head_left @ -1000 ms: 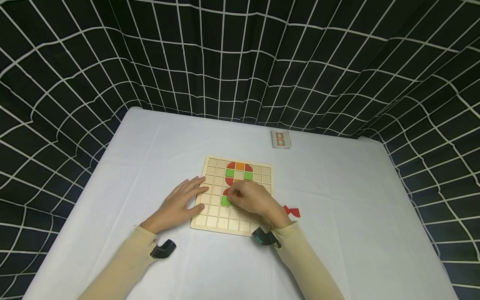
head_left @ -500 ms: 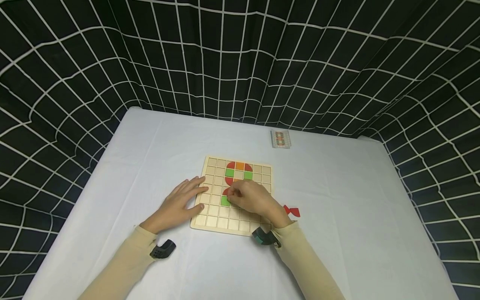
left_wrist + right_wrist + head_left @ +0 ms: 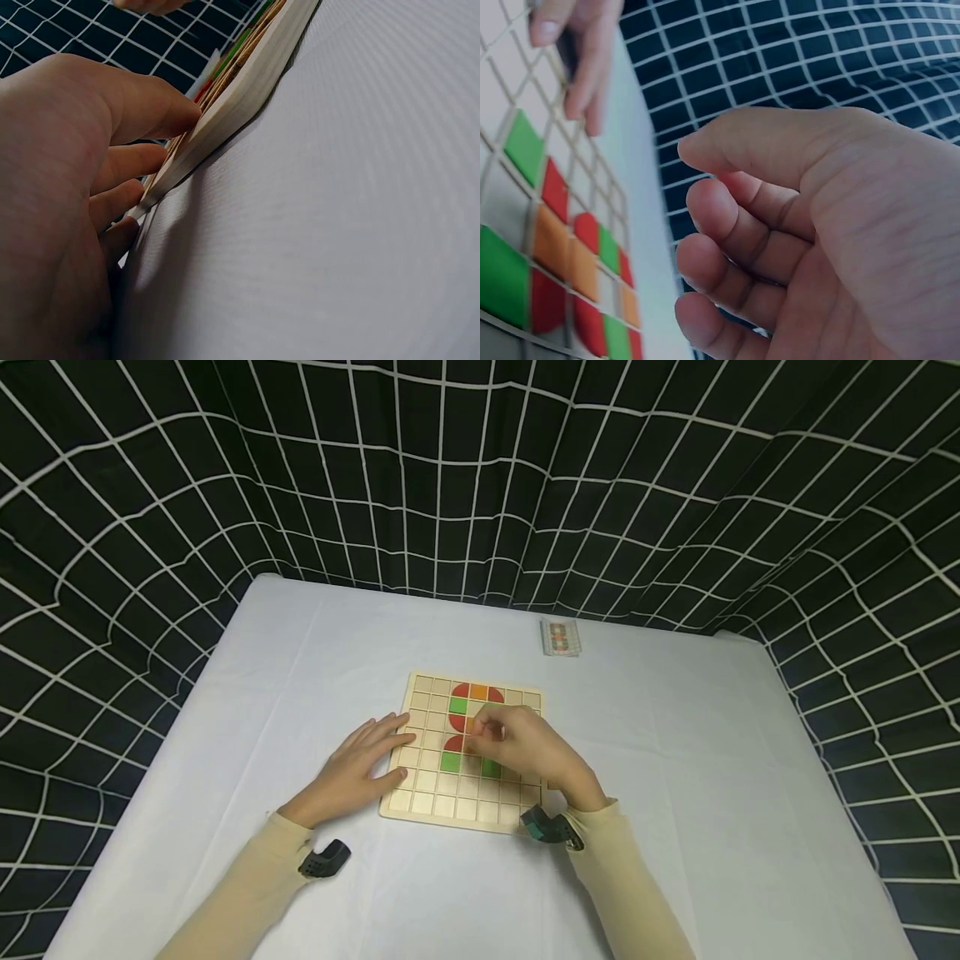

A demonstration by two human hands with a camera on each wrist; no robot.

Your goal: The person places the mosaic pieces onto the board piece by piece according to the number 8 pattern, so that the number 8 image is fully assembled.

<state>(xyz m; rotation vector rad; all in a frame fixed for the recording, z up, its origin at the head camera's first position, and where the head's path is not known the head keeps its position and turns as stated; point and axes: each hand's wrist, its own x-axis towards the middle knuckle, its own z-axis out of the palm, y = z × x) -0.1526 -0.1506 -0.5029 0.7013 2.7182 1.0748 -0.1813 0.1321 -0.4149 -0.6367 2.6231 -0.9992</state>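
Observation:
A light wooden grid board (image 3: 423, 802) lies on the white table, with red rounded tiles, orange squares and green square tiles set in its cells. My left hand (image 3: 363, 768) rests along the board's left edge, fingers spread and fairly straight; the left wrist view shows the thumb and fingertips against the rim. Above the middle of the board hovers my right hand (image 3: 525, 745), covering some tiles. In the right wrist view its fingers are loosely curled with nothing visible between them. A green tile (image 3: 451, 762) and a red tile (image 3: 453, 743) show left of it.
A small stack of printed cards (image 3: 560, 637) lies near the table's far edge. Black cloth with white grid lines (image 3: 465, 485) hangs behind and on both sides of the white table (image 3: 712, 777).
My right hand has lifted from the board and shifted slightly right, baring a green tile below it. Its forearm now covers the spot of the loose red tiles. The left hand stays put.

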